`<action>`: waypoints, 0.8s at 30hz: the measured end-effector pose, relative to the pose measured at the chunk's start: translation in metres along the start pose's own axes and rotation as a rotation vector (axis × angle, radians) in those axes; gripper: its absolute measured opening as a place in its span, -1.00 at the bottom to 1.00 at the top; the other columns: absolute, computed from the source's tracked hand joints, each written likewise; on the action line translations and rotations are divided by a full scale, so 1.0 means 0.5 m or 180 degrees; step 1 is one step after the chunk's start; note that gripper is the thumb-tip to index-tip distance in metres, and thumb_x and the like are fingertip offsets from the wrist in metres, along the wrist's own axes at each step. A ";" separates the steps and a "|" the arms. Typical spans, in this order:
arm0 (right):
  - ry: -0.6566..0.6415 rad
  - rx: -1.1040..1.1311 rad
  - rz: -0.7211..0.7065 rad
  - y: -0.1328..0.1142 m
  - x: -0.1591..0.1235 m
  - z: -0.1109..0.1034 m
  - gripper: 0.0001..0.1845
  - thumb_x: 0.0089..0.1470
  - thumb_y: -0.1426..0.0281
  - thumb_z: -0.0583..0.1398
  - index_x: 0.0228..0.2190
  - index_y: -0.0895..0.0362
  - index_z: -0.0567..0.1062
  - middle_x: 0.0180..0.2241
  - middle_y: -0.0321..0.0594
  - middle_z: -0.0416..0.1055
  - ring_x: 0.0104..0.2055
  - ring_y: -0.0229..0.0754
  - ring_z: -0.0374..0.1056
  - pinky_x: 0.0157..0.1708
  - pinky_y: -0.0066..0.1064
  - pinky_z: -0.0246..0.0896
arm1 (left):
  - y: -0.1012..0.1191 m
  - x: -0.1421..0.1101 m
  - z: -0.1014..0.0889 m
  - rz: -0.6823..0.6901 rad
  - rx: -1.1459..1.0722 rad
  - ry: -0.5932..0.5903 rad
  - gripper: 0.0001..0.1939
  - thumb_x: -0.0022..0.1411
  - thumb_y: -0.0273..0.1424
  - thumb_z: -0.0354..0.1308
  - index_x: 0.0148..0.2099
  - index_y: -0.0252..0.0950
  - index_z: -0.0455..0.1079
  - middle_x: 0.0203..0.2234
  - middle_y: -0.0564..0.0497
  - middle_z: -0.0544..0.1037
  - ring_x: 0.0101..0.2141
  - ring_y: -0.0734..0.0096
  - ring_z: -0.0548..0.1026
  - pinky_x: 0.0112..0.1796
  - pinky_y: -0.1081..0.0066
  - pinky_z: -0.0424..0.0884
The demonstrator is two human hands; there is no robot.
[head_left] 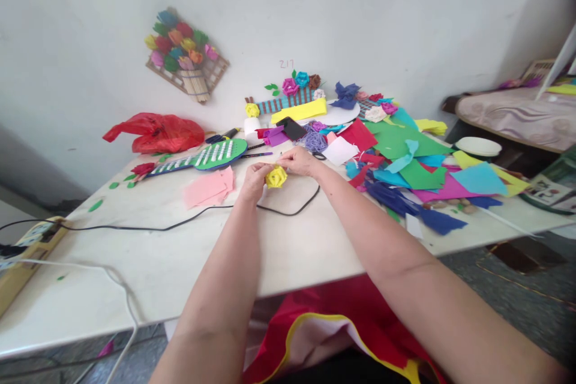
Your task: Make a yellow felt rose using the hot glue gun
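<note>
A yellow paper flower (276, 177) is held up over the middle of the table, between my two hands. My left hand (255, 180) has its fingers closed on the flower's left side. At the flower's upper right, the fingers of my right hand (297, 163) are pinched together on its edge; their exact grip is too small to make out. Pink paper sheets (209, 187) lie left of my left hand. Beneath the flower a black cable (288, 214) loops across the white table (180, 258).
Coloured paper scraps (418, 162) pile up on the right. A green and blue woven piece (220, 154) and a red plastic bag (164, 133) lie on the left. Behind my hands are a phone (291, 128) and purple yarn (314, 139). A power strip (36, 246) sits at the left edge.
</note>
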State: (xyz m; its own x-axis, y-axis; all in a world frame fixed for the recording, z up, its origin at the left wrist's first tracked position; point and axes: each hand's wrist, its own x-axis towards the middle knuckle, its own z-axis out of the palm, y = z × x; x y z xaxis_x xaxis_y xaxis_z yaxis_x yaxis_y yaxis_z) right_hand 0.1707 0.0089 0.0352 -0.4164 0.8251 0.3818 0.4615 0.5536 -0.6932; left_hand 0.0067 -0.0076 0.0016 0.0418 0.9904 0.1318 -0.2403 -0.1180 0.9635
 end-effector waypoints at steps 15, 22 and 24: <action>-0.0017 -0.0990 -0.0468 0.004 0.009 0.003 -0.69 0.06 0.39 0.12 -0.51 0.23 0.63 -0.49 -0.22 0.49 -0.42 -0.27 0.31 -0.39 -0.46 0.05 | -0.005 0.003 0.000 0.0040 -0.0102 -0.0038 -0.63 -0.31 -0.21 0.49 -0.57 -0.33 0.42 -0.68 0.02 0.46 -0.61 0.42 0.43 -0.55 0.47 0.29; -0.0072 -0.1520 -0.0619 -0.013 0.003 0.002 -0.69 0.11 0.41 0.11 -0.45 0.21 0.65 -0.42 -0.16 0.54 -0.36 -0.22 0.33 -0.34 -0.43 0.04 | -0.012 0.008 -0.007 0.0116 0.0075 -0.0187 -0.55 -0.26 -0.07 0.48 -0.57 -0.35 0.45 -0.67 -0.02 0.49 -0.60 0.42 0.43 -0.56 0.47 0.26; -0.0120 -0.1674 -0.0621 -0.017 0.003 0.002 -0.69 0.12 0.42 0.11 -0.44 0.22 0.65 -0.41 -0.15 0.55 -0.36 -0.22 0.33 -0.34 -0.42 0.03 | -0.014 0.011 -0.009 0.0110 0.0079 -0.0218 -0.55 -0.26 -0.07 0.48 -0.56 -0.35 0.46 -0.66 -0.03 0.50 -0.56 0.36 0.48 -0.54 0.47 0.29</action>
State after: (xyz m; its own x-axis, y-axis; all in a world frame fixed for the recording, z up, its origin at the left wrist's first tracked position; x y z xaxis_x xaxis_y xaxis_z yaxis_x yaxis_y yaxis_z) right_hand 0.1655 0.0054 0.0408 -0.5565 0.7026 0.4434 0.6976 0.6850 -0.2100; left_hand 0.0045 -0.0011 -0.0056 0.1004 0.9786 0.1798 -0.2187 -0.1546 0.9635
